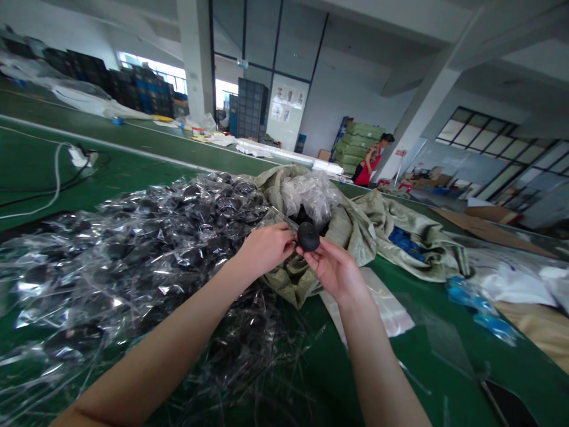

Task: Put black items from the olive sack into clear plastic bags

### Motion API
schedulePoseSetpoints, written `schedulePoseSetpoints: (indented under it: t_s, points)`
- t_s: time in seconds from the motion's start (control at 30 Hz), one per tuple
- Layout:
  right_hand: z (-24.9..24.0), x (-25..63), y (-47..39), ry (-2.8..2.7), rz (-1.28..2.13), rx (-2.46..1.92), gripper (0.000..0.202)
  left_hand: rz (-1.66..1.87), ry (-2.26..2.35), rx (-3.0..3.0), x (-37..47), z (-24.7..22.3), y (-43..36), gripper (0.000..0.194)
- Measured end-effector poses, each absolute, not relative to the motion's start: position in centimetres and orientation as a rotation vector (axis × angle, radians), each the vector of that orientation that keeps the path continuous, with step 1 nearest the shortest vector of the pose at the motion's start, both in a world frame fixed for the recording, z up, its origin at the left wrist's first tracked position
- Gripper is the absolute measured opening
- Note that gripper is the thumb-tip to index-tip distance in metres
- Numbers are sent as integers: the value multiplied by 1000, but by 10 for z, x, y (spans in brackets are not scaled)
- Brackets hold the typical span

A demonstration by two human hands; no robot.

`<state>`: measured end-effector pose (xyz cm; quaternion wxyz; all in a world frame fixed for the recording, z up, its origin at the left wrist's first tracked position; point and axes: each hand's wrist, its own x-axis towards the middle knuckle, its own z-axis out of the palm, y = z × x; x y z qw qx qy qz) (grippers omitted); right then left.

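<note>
A round black ball [308, 236] is held up at the mouth of an olive woven sack [355, 228]. My right hand [335, 267] grips it from below and the right, thumb and fingers around its lower side. At the ball's left edge, my left hand [269, 246] is closed, its fingertips pinched together; what lies between them is too small to make out. Crumpled clear plastic [311, 193] and more dark items show in the sack behind. To the left spreads a large heap of dark round items in clear plastic bags [178, 237].
Flat plastic bags [386, 302] lie right of the sack on the green table [320, 362]. A second sack [427, 240] holds something blue, with blue wrapped pieces [482, 308] nearby. A phone [509, 403] rests at lower right. A person in red [368, 163] is in the background.
</note>
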<state>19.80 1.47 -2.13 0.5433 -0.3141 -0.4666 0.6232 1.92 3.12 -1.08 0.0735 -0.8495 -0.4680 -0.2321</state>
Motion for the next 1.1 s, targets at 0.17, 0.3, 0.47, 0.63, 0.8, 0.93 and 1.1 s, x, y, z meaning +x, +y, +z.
schedulePoseSetpoints:
  t_s: [0.17, 0.3, 0.47, 0.63, 0.8, 0.93, 1.1]
  points:
    - [-24, 197, 17, -1033, 1472, -756, 17, -736, -1216, -2681, 20, -16, 34, 21]
    - [-23, 196, 17, -1015, 1461, -746, 17, -824, -1166, -2792, 19, -13, 33, 18]
    - [-23, 198, 18, -1066, 1420, -749, 21, -1065, -1183, -2769, 12, 0, 26, 13]
    - [-19, 199, 14, -1054, 1406, -709, 21, -1420, -1112, -2620, 8, 7, 21, 11]
    - [-16, 198, 10, -1114, 1340, -678, 24, -1560, -1029, -2575, 9, 10, 17, 13]
    - [-18, 197, 10, -1129, 1285, -685, 24, -1551, -972, -2548, 10, 12, 13, 14]
    - [-18, 195, 9, -1146, 1250, -678, 23, -1548, -851, -2483, 12, 10, 11, 18]
